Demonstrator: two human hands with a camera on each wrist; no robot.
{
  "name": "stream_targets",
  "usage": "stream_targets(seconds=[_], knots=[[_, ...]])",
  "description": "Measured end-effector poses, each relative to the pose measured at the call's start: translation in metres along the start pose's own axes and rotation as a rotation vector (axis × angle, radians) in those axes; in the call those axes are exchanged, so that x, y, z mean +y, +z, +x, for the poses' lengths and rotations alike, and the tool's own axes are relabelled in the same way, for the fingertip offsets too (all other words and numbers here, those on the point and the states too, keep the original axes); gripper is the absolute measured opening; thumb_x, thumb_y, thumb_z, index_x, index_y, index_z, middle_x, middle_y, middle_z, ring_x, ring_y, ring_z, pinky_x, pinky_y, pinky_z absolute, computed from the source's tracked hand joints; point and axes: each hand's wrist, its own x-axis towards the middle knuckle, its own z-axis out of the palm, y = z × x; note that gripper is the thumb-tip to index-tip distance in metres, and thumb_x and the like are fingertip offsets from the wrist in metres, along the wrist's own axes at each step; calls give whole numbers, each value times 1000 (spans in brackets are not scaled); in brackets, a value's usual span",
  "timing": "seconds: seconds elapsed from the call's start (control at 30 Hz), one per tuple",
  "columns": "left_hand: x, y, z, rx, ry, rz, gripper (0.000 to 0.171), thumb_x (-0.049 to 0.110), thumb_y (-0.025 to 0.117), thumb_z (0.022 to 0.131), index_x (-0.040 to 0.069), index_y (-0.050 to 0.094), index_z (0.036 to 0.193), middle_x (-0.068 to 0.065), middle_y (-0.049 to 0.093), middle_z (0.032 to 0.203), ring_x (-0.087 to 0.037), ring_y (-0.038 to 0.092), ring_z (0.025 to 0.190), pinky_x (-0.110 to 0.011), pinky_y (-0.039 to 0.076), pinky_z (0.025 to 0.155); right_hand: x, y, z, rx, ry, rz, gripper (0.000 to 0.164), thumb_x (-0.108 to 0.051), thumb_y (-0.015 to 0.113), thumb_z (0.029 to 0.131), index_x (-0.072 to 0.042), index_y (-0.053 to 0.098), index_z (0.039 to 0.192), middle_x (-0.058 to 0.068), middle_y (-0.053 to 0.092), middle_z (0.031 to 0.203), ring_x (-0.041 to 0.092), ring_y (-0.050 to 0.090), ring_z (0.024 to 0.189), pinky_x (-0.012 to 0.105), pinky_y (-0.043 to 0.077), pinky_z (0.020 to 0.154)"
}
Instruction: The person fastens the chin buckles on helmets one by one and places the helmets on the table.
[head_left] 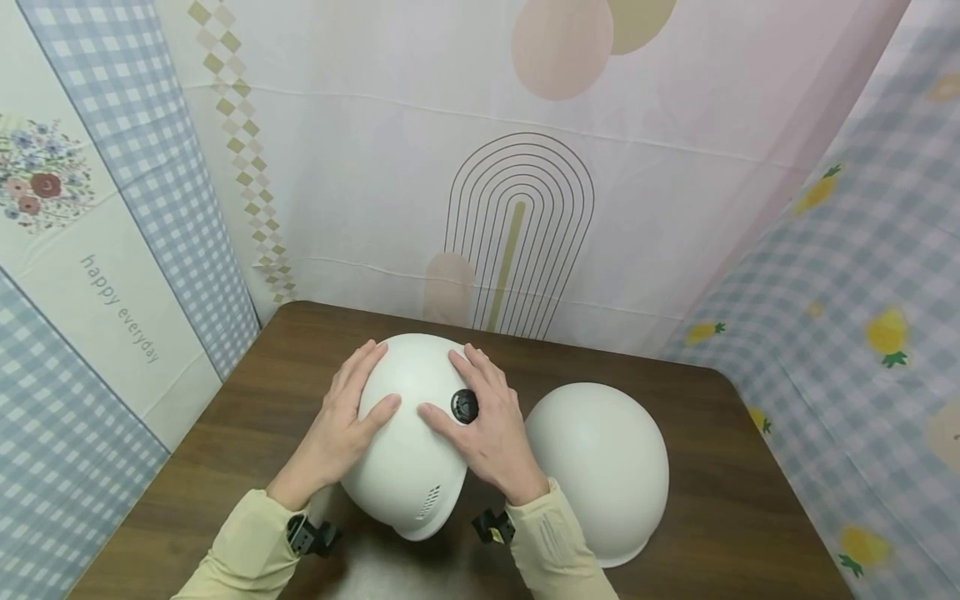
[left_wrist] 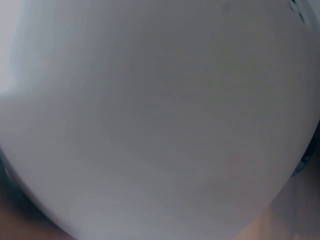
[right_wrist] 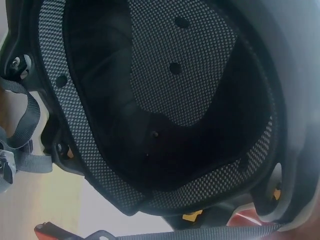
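A white helmet [head_left: 405,467] is held over the table between both hands. It has a black round knob [head_left: 465,406] on the right and a slotted vent [head_left: 428,502] near its brim. My left hand [head_left: 337,437] grips the left of the shell, thumb on top. From the right, my right hand [head_left: 491,433] curves over it beside the knob, thumb pointing at the other. Smooth white shell [left_wrist: 160,120] fills the left wrist view. Black mesh padding [right_wrist: 180,65] inside a helmet shows in the right wrist view, with grey straps [right_wrist: 200,233] and a buckle [right_wrist: 6,167].
A second white helmet [head_left: 600,467] rests dome up on the brown wooden table [head_left: 292,358], close to the right forearm. Patterned cloth hangs behind [head_left: 360,208] the table, and checked cloth [head_left: 840,333] stands along its right side.
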Motion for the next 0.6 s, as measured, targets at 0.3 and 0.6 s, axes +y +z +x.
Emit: stream_targets(seconds=[0.3,0.6], knots=[[2,-2,-2,-7,-35,-21,64,34,57,96,24,30,153,-4,21,158,-33,25,140,-70,27,99,-2,-1,0,-35,18,12,75,-67,58,85,-28,44,147,-3,33,155,15,24,143,58,22,107],[1,-2,-4,-5,-45,-47,64,34,57,97,26,29,154,-2,20,158,-32,24,141,-68,28,99,-4,1,1,-16,21,22,79,-66,59,85,-22,43,147,-3,29,156,15,19,144,59,20,109]])
